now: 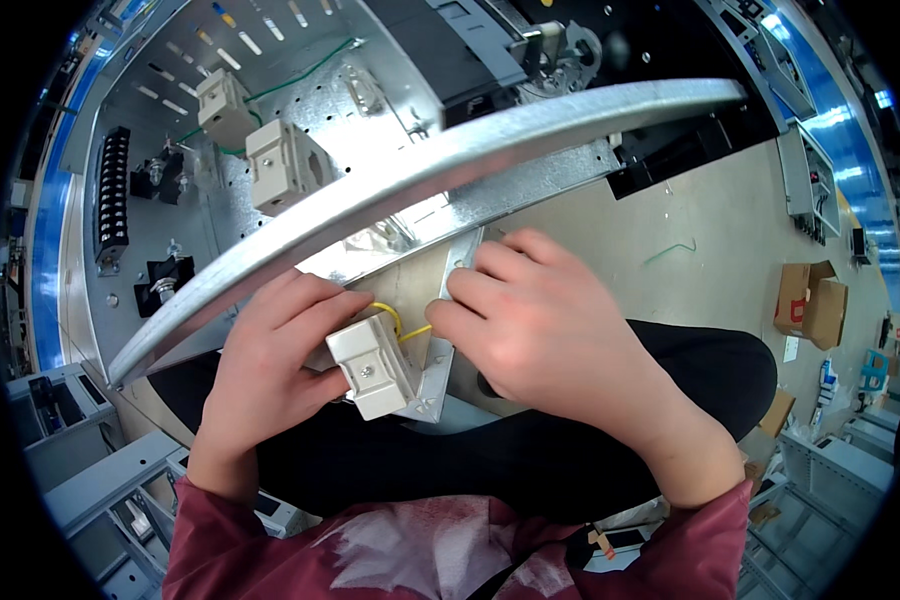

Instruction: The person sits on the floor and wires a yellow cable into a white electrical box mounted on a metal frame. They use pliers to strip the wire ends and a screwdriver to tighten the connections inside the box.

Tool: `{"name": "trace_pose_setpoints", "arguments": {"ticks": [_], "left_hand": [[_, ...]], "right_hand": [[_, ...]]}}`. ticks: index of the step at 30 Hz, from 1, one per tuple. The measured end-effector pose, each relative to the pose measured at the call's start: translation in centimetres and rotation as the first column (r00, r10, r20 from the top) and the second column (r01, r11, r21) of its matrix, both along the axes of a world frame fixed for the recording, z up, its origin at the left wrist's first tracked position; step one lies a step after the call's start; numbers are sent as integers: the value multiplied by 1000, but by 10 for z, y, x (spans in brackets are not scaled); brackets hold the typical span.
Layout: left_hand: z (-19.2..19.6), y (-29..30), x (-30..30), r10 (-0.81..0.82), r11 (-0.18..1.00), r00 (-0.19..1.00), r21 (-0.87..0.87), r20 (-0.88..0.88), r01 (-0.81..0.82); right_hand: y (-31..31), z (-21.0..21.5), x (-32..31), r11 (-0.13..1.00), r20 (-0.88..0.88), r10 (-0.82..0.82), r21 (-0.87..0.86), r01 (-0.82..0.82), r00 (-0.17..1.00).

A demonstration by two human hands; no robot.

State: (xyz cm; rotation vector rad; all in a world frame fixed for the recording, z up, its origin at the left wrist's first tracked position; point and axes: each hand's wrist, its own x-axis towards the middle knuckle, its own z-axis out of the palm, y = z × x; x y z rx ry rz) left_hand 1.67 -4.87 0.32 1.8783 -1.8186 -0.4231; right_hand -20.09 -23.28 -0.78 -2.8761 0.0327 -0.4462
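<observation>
Block point(370, 365) (beige, screw in near face) sits btwn the two hands, above the lap, tilted, long axis approx. from upper L to lower R. LH point(285, 350) is nearer & in contact: thumb against block's L flank, index bent over toward its far end, so grip reads as a pinch on block; exact contact under the index hidden. RH point(530, 335) is up & to the R of block, apart from it; thumb + index look pressed together on yellow wire point(417, 332), tip covered by the fingers. Key relation, my judgement: wire vs. block. Wire crosses the short gap at block's far R corner, one stretch curving up toward LH index, another straight out to RH; can't tell if one piece or two. From RH pinch, block lies down-L, so pull or push along the wire would run roughly crosswise, L–R. Metal bar point(435, 375) lies under/beside block on its R, long axis running away from the body, far end partly behind RH; whether block is fastened to it, can't tell. Edges: cabinet rim point(420, 160) arcs just beyond both hands, LH fingertips close by it, so little room fwd. Trousers point(490, 450) close below, limited drop. Most open room prob. on R, over floor point(710, 260), past the RH knuckles.
</observation>
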Motion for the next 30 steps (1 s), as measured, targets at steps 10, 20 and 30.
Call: {"name": "trace_pose_setpoints", "arguments": {"ticks": [10, 20, 30], "left_hand": [[7, -5, 0, -13, 1000, 1000, 28, -7, 13], [9, -2, -4, 21, 999, 999, 34, -47, -20], [0, 0, -1, 27, 999, 993, -22, -116, -30]], "right_hand": [[15, -11, 9, 996, 46, -42, 80, 38, 998], [15, -9, 13, 997, 55, -35, 74, 31, 998], [19, -15, 14, 999, 130, -29, -8, 31, 991]]}}
